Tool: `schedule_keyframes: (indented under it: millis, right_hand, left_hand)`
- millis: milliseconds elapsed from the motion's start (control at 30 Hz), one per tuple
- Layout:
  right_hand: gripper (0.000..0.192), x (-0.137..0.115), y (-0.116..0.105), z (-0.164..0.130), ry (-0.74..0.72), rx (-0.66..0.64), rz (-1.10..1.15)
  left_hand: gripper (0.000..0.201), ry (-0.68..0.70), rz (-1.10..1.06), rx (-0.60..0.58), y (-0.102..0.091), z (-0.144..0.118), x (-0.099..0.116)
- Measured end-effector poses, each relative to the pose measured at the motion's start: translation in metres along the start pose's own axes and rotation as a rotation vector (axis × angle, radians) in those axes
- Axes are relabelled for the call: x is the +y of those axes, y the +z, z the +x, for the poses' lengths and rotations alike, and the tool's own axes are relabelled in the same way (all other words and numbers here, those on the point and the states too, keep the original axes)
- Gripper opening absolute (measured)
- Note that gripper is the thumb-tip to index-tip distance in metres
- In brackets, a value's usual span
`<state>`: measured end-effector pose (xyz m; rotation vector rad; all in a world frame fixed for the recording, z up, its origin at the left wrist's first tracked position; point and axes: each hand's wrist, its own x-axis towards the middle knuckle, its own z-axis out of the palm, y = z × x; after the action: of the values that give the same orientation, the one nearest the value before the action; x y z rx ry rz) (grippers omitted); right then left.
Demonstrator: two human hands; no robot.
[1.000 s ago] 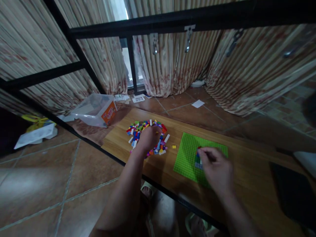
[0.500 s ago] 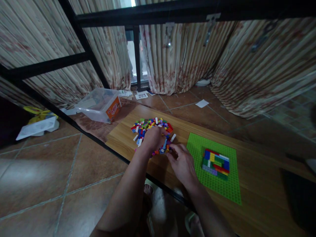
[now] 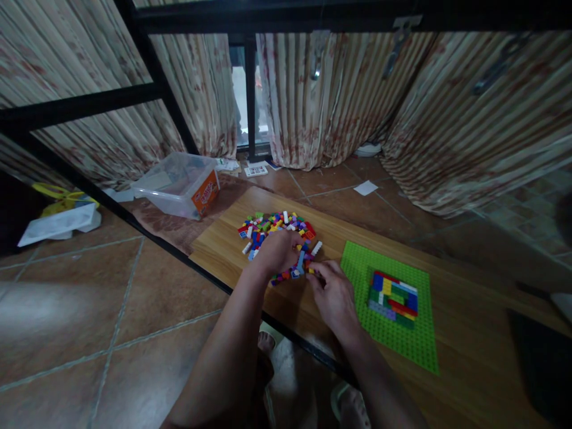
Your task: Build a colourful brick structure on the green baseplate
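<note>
A heap of small toy building bricks [image 3: 268, 225] in many colours lies on the wooden table. Over its near side rests my left hand [image 3: 280, 250], back upward; most of its fingers are hidden beneath, so what they hold does not show. My right hand [image 3: 331, 289] is at the heap's right edge, thumb and forefinger closed around a small yellow brick [image 3: 311, 270]. A light blue brick [image 3: 301, 262] and a white brick [image 3: 317, 248] lie between the hands. To the right, a layered square of bricks [image 3: 379, 308] sits on a green baseplate [image 3: 355, 262].
A clear plastic box [image 3: 172, 199] with an orange label stands on the floor beyond the wooden table [image 3: 214, 238]. A dark metal bar [image 3: 179, 256] runs along the table's near edge. At the right end lies a dark flat object [image 3: 538, 351]. Striped curtains [image 3: 304, 107] hang behind.
My right thumb and forefinger have come together on a small yellow brick at the heap's edge. My left hand stays over the heap. The view has shifted slightly.
</note>
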<state>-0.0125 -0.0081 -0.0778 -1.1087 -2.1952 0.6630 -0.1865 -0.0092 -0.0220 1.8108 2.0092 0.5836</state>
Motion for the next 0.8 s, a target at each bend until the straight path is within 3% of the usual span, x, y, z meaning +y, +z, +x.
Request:
schedule_keyframes:
  millis: [367, 600, 800]
  right_hand:
    - [0.025, 0.002, -0.004, 0.004, 0.085, 0.102, -0.06]
    - [0.024, 0.009, -0.02, 0.007, 0.162, 0.179, -0.11]
    - [0.029, 0.014, -0.027, 0.007, 0.135, 0.108, -0.203]
  left_hand:
    - [0.042, 0.006, -0.018, -0.034, 0.001, 0.001, -0.004]
    - [0.039, 0.01, -0.005, -0.008, 0.002, 0.001, -0.003]
    - [0.032, 0.032, 0.027, -0.018, -0.001, 0.0, 0.002]
